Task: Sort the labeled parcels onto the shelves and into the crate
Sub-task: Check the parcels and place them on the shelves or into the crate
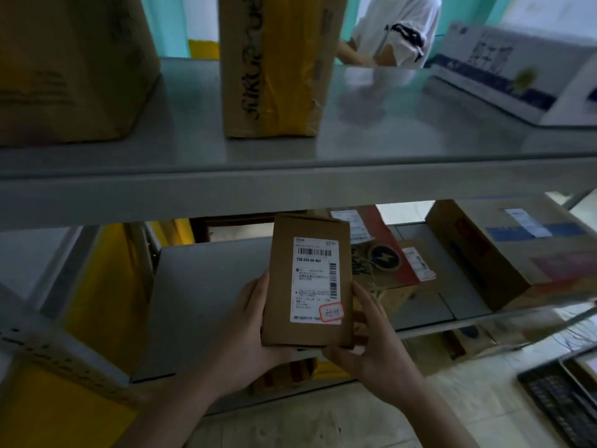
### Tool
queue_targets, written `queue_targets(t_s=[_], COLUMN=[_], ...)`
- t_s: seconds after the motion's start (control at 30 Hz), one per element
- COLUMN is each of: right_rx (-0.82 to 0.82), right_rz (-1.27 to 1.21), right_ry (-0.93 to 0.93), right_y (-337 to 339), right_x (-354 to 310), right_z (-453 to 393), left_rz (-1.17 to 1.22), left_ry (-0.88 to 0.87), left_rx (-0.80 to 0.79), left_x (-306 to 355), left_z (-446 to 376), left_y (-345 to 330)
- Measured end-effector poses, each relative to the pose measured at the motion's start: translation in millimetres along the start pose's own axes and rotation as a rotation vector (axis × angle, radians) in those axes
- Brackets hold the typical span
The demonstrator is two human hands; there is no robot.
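Cardboard parcel (308, 282) | fingers of both hands clamped on side edges | bare shelf (210, 286) left

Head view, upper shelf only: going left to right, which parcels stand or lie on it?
Large brown carton at the far left → upright brown box with yellow tape and black handwriting → white box with blue print lying at the far right. Bare shelf separates the last two.
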State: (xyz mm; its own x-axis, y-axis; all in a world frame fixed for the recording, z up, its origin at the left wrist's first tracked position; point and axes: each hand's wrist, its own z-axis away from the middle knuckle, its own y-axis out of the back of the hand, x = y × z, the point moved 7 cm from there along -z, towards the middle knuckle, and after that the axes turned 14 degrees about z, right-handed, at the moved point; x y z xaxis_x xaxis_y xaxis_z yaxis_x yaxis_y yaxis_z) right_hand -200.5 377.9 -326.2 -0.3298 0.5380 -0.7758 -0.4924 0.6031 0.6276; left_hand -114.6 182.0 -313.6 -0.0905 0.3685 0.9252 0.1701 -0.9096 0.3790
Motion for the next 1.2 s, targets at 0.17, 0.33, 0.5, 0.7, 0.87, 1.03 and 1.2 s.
queue_targets(t_s=[0.17, 0.33, 0.5, 0.7, 0.87, 1.03, 1.2], right_rx=[0.119, 0.253, 0.387, 0.517, 0.636, 0.765, 0.862], right_rz=[-0.025, -0.045, -0.052, -0.018, 0.022, 0.028, 0.007], right_ry=[-0.049, -0.105, -0.183, -0.274, -0.357, -0.423, -0.521], right_y=[50.7, 114.5, 190.3, 282.1, 354.0, 408.5, 461.9], right_x=[25.8, 54.8, 109.9, 180.5, 248.7, 302.1, 358.3], right_z=[48.6, 106.8, 184.6, 274.6, 351.4, 410.3, 448.6], left_rz=[0.026, 0.0, -0.131, -0.185, -0.191, -0.186, -0.191], left_ry=[-0.076, -0.117, -0.2, -0.278, -0.337, -0.401, -0.479], left_rx=[-0.112, -0.226, -0.357, -0.486, -0.601, -0.745, -0.838], left_x=[44.5, 85.0, 140.8, 200.3, 250.7, 289.6, 325.2], left_z=[-6.0, -13.5, -18.2, -19.4, -16.8, -20.4, -37.0], left_y=[-55.6, -130.6, -239.9, -382.8, -507.7, -613.3, -710.6])
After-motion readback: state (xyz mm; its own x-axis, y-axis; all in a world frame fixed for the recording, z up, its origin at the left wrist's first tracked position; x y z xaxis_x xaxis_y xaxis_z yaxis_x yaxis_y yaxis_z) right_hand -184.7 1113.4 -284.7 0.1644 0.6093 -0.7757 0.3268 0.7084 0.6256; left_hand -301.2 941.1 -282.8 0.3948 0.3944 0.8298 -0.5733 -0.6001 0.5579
